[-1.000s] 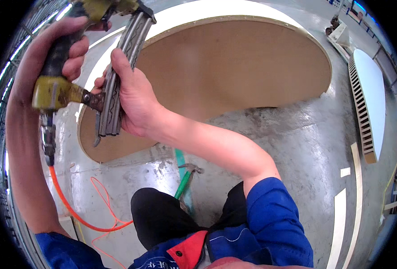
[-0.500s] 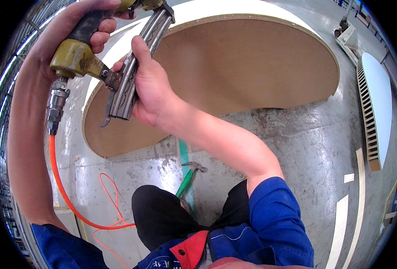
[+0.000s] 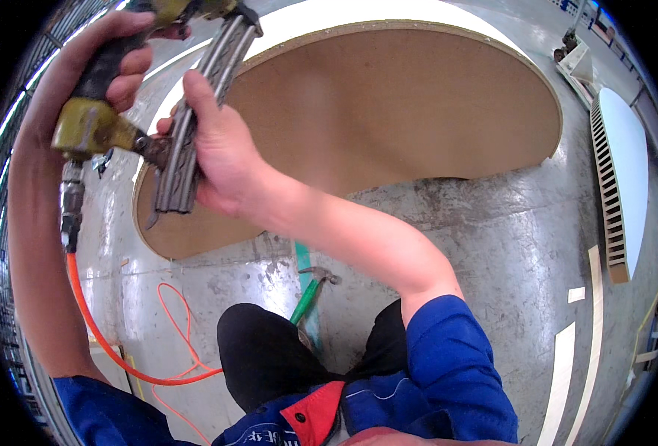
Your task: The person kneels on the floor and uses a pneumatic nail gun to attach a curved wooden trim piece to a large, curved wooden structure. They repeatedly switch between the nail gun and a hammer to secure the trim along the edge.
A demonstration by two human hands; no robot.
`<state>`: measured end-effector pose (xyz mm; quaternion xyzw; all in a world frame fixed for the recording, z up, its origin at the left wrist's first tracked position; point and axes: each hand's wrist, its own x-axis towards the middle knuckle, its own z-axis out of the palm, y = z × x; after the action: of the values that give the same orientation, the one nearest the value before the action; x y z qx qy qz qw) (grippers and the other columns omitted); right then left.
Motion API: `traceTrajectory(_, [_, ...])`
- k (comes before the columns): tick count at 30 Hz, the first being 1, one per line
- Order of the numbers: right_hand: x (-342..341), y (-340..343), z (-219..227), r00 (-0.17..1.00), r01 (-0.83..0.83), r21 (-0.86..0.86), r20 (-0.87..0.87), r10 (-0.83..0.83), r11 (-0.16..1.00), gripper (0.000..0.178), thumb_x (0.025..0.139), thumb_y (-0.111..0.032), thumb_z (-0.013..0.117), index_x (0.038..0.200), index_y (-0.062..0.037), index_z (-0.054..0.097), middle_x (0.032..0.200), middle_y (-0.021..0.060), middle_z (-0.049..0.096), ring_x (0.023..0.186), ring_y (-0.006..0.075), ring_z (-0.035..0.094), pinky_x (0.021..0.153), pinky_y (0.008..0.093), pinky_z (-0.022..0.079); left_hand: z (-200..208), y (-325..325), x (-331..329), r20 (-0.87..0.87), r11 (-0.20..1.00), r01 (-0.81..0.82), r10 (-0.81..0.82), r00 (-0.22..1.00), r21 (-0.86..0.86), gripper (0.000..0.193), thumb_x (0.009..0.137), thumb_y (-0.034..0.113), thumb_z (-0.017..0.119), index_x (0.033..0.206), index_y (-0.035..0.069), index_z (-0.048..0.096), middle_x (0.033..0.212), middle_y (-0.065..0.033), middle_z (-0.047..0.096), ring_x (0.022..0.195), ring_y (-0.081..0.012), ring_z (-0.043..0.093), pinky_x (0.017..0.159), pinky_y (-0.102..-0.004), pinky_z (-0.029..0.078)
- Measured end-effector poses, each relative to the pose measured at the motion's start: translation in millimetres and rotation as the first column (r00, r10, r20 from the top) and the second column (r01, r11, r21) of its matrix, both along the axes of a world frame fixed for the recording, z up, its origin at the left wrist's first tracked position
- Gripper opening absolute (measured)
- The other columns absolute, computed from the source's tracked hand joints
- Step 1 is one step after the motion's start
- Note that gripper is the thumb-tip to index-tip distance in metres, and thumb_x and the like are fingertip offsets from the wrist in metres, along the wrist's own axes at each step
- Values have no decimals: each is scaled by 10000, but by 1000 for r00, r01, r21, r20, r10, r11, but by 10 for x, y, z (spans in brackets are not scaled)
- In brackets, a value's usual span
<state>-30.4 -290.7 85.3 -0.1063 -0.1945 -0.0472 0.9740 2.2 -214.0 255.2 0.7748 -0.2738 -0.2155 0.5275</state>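
An olive-yellow pneumatic nail gun [image 3: 87, 128] is held up at the upper left. My left hand [image 3: 130, 73] is wrapped around its black handle. My right hand [image 3: 225, 152] grips the long metal magazine, thumb lying along it. From the fitting at the gun's base, an orange air hose [image 3: 83, 297] runs down beside my left forearm. Behind the gun stands a large kidney-shaped piece [image 3: 403, 111] with a brown board face and a white curved side. The gun's top end is cut off by the upper edge of the view.
A green-handled claw hammer [image 3: 308, 299] lies on the grey floor before my knees. Hose loops [image 3: 188, 327] spread to its left. Pale strips [image 3: 563, 372] lie at the right, below a white curved piece [image 3: 626, 178] with a slotted edge. A wheeled stand [image 3: 578, 63] is farther back.
Both hands have moved left and slightly down with the nail gun, carrying the hose fitting along. The gun's magazine now stands a little more upright near its lower end.
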Motion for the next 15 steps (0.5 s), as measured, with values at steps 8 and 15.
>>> traceTrajectory(8, [69, 224, 8, 996, -57, 22, -64, 59, 998, 523, 910, -558, 627, 921, -46, 522, 772, 57, 600, 663, 166, 631, 614, 341, 570, 15, 141, -46, 26, 991, -133, 132, 991, 28, 383, 988, 283, 569, 1196, -38, 568, 594, 66, 453, 424, -29, 480, 394, -167, 408])
traceTrajectory(15, [36, 123, -13, 991, -70, -19, -115, 68, 997, 494, 943, -563, 563, 903, -71, 542, 790, 48, 622, 669, 173, 638, 634, 348, 570, -45, 73, -26, 18, 993, -113, 114, 993, -12, 381, 988, 287, 560, 1180, -41, 581, 590, 80, 452, 438, -12, 492, 398, -160, 434])
